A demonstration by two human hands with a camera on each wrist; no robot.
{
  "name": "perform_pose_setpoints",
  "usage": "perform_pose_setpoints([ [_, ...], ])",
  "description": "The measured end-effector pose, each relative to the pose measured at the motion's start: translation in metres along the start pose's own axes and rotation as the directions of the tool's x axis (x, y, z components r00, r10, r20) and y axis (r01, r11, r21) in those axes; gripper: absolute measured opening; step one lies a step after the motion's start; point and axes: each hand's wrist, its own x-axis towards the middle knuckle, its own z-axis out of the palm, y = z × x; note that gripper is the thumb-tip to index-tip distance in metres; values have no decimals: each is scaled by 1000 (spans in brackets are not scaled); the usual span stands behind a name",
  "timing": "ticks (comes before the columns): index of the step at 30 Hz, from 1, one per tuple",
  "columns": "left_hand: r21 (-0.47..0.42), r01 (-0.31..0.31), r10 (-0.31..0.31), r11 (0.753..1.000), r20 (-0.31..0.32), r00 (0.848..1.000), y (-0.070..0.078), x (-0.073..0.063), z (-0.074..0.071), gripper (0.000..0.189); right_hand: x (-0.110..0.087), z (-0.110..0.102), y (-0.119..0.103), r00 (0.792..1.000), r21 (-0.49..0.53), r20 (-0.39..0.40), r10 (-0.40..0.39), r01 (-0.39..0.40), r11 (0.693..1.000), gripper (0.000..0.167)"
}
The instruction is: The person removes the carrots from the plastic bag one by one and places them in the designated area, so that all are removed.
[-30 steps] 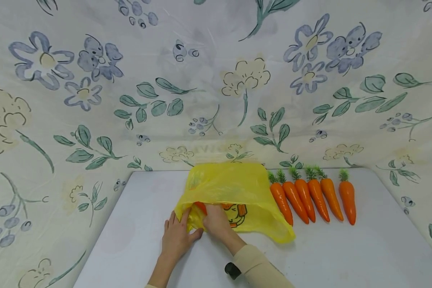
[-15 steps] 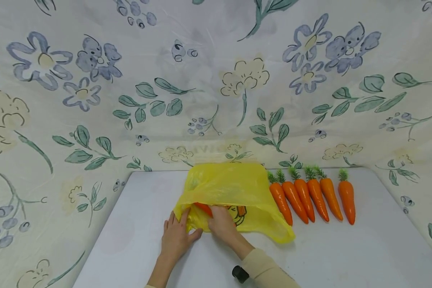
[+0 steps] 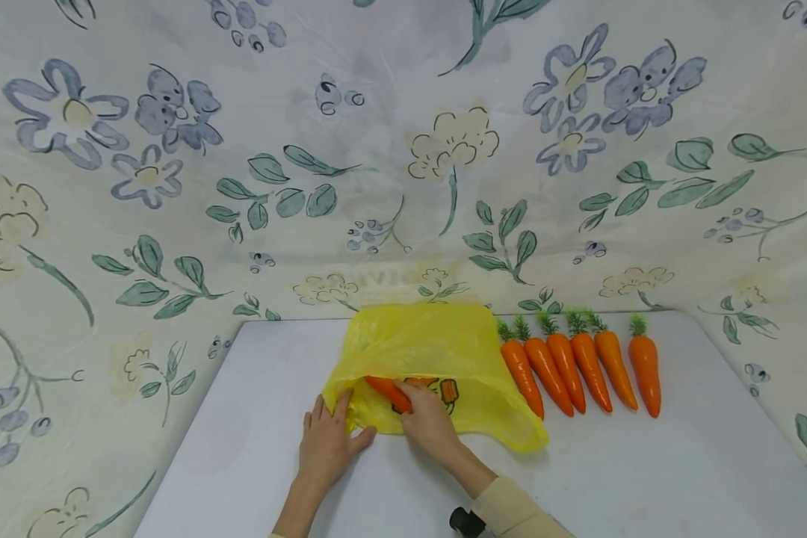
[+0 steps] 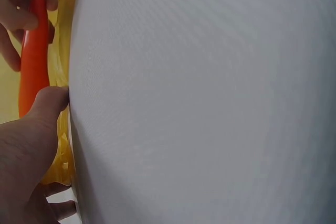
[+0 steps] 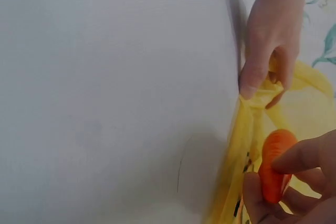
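A yellow plastic bag [image 3: 417, 336] with a printed cartoon lies on the white table, its mouth facing me. My right hand [image 3: 432, 422] reaches into the mouth and grips an orange carrot [image 3: 386, 390] between thumb and fingers, close to one end. The carrot's far end points up and left into the bag; no green top shows on it in the head view. At the bag's left corner, my left hand [image 3: 325, 448] rests with thumb and fingers spread, pressing the bag's edge. Its thumb lies at the lower lip in the right wrist view, beside the bag's folds [image 5: 257, 108].
Several orange carrots with green tops [image 3: 588, 370] lie in a row right of the bag, the rightmost one [image 3: 645, 373] set a little apart. A floral cloth [image 3: 444, 187] hangs behind the table [image 3: 229, 418]. A black wrist device [image 3: 466, 521] sits by the right sleeve.
My right hand has drawn back toward the lower right with the carrot, so more of the carrot shows in the bag's mouth. The left hand has stayed at the bag's left corner.
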Motion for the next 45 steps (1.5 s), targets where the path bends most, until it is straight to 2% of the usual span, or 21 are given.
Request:
perform_pose_setpoints([
  [13, 0, 15, -15, 1000, 26, 1000, 1, -1, -2, 80, -6, -21, 8, 999, -1, 54, 3, -3, 1000, 66],
  [23, -6, -27, 27, 1000, -9, 1000, -1, -1, 2, 79, -29, -41, 9, 998, -37, 61, 16, -14, 999, 57],
  [28, 4, -25, 25, 1000, -8, 1000, -3, -1, 3, 79, -37, -47, 10, 997, -47, 72, 2, 1, 999, 52],
  [33, 7, -16, 16, 1000, -1, 1000, -3, -2, 2, 79, -45, -50, 9, 993, -68, 118, -13, 21, 997, 50],
  [40, 7, 1, -1, 1000, 10, 1000, -2, -1, 2, 80, -56, -55, 5, 989, -31, 148, -25, 30, 999, 52],
  [45, 2, 6, -6, 1000, 11, 1000, -1, -2, 1, 81, -59, -61, -3, 980, 6, 200, -2, 0, 1000, 55],
])
